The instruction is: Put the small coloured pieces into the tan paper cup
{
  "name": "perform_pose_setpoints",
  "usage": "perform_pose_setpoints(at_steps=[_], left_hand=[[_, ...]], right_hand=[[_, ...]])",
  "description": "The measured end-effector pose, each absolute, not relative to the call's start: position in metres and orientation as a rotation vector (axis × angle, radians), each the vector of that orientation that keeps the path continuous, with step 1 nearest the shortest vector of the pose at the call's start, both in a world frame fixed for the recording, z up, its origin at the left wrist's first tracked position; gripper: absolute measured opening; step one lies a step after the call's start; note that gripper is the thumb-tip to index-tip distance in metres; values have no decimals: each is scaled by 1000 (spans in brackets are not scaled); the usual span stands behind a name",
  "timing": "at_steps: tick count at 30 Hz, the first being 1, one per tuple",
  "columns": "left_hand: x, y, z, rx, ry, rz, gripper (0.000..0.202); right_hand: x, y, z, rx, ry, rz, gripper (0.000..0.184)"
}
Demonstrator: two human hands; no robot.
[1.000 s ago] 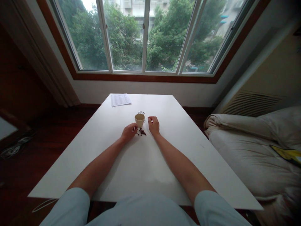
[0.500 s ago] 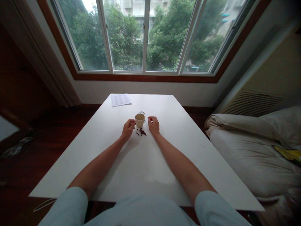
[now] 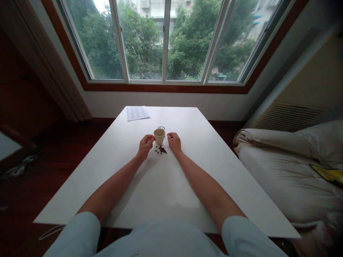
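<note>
A beige cup [image 3: 159, 137] stands upright on the white table, its handle on the right side. My left hand [image 3: 146, 143] is at the cup's left side with its fingertips pinched together; a tiny dark spot shows at the tips, too small to name. On the other side, close to the cup's handle, my right hand [image 3: 174, 141] has its fingers curled and thumb drawn in; what they hold, if anything, cannot be made out. Small dark red-brown beans [image 3: 162, 150] lie loosely on the table just in front of the cup, between my hands.
Behind the cup lies a small dark-rimmed loop [image 3: 161, 127], partly hidden. Printed sheets of paper [image 3: 138, 113] rest at the far left corner of the white table [image 3: 160, 192]. A padded sofa [image 3: 289, 167] stands to the right, and a window [image 3: 166, 43] is beyond the table.
My right hand has shifted slightly left, nearer the cup's handle. My left hand has drawn a touch to the left. The cup and beans stay put.
</note>
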State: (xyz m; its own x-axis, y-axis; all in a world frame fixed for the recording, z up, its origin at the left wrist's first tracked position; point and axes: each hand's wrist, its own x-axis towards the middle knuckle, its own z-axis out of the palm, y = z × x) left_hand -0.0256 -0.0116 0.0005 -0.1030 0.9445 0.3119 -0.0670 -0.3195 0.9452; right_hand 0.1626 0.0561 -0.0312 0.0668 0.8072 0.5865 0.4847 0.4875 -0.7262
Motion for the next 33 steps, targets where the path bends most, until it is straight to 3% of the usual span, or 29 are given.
perform_pose_setpoints(at_steps=[13, 21, 33], left_hand=[[-30, -11, -3, 1332, 1121, 1559, 10], [-29, -15, 2, 1391, 1184, 1524, 23], [-22, -34, 17, 2128, 1282, 1483, 40]], right_hand=[[162, 57, -31, -1161, -1616, 378, 26], [163, 56, -30, -1179, -1623, 367, 25], [162, 60, -35, -1154, -1634, 368, 24]])
